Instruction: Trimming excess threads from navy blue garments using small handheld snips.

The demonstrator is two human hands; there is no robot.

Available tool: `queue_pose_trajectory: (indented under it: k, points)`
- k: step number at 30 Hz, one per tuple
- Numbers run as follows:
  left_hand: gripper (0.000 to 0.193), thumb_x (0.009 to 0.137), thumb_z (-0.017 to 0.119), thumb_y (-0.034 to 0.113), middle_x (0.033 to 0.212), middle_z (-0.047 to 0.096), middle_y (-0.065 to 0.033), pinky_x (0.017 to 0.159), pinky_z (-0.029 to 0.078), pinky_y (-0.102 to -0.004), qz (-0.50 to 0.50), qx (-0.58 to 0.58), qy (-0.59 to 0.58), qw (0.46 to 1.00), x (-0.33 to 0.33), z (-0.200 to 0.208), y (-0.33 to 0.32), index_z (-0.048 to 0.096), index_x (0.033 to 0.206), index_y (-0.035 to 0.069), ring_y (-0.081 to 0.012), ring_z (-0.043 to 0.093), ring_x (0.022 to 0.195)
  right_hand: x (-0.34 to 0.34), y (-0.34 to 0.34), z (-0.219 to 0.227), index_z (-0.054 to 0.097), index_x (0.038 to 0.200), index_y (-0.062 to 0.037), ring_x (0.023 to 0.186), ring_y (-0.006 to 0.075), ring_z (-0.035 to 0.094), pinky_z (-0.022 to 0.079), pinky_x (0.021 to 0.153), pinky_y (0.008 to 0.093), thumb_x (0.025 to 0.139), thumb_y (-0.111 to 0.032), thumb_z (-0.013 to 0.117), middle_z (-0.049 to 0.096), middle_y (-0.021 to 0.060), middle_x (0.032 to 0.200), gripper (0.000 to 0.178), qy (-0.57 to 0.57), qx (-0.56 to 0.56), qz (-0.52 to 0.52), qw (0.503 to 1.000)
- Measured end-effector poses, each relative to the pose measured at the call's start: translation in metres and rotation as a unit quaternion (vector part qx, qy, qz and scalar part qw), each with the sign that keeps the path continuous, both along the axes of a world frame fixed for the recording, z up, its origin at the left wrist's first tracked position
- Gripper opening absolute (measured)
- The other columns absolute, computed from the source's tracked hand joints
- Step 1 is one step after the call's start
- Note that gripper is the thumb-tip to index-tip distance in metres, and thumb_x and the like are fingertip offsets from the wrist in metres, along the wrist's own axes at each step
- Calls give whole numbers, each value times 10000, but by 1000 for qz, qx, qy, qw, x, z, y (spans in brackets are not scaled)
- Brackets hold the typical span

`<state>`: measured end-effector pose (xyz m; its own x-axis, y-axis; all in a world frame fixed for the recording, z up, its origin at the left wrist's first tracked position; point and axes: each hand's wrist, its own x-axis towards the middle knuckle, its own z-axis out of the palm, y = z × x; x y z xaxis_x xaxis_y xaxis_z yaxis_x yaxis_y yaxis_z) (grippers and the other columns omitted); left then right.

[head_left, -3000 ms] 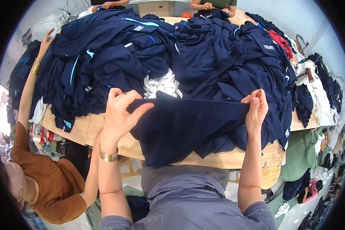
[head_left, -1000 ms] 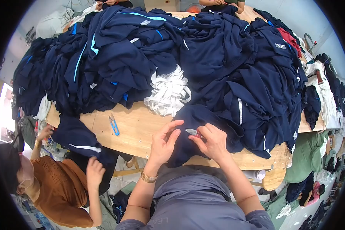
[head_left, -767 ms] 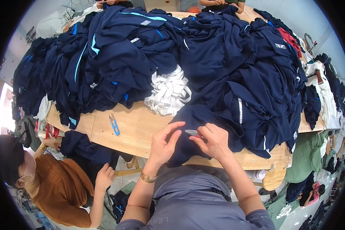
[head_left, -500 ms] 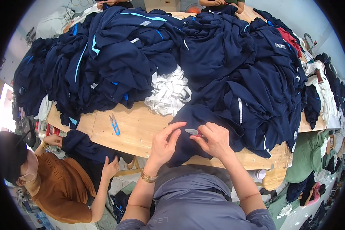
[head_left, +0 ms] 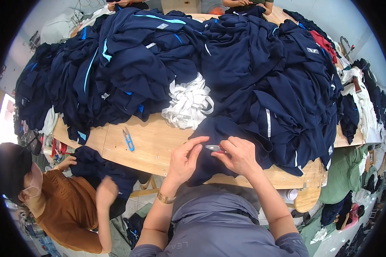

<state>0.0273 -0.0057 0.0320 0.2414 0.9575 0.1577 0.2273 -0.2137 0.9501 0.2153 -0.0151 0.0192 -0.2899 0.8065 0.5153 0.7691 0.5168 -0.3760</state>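
My right hand [head_left: 239,155] is closed around small thread snips [head_left: 214,148] with a red handle, and their silver blades point left. Just left of the blade tips is my left hand [head_left: 185,160]. Its forefinger and thumb stand apart, and I make out nothing between them; a fine thread would be too small to tell. Beneath both hands a dark navy garment [head_left: 210,167] lies over the table's near edge. Its fabric runs up toward the large navy heap on the right.
Heaps of navy garments [head_left: 133,64] cover the wooden table [head_left: 152,147]. A pile of white strips [head_left: 188,105] and blue-handled snips [head_left: 128,140] lie on it. A co-worker in a brown shirt [head_left: 68,210] sits at left with navy cloth. Other people's hands [head_left: 240,3] show across the table.
My hands stay almost in place; the snips have turned slightly, their blades still left of my right hand. The co-worker's near hand has moved left and blurs, and their navy cloth has shifted.
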Motion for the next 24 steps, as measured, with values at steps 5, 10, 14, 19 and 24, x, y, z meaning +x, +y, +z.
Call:
queue_pose_trajectory:
  k: [5,10,14,19,24]
  points:
    - [206,887,519,41,847,651,-78,638,432,-208,3,19,-19,1000,1,-5,1,613,1069,20,-90,549,674,0,1,-8,538,758,-59,512,184,497,383,474,293,764,-267,703,478,55,598,265,164,-111,-23,980]
    - [363,872,551,3,793,477,26,615,351,-151,-30,-84,-97,991,-7,-21,0,458,1218,63,-39,453,718,11,23,-26,472,818,-15,548,174,474,388,518,268,824,-189,650,511,94,665,249,274,-112,-173,939]
    - [560,821,637,14,973,514,-57,760,466,-218,-49,-161,-116,979,-3,-40,-1,345,1293,87,-136,545,882,34,46,-39,523,745,-67,706,306,549,414,600,406,663,-384,737,546,107,738,391,66,-68,-192,977]
    - [736,711,762,119,1224,486,-177,916,431,-352,-57,-241,35,968,-51,-100,14,355,1301,-47,-257,518,1061,17,60,-63,582,868,-98,740,288,636,463,651,413,684,-235,673,639,90,791,247,-18,-235,-97,967]
    - [185,807,658,111,836,621,-112,674,474,-319,111,132,185,968,-81,-31,65,606,932,-15,-197,574,739,16,94,-4,462,781,-49,735,322,584,401,600,411,711,-61,643,561,130,724,194,278,12,52,959]
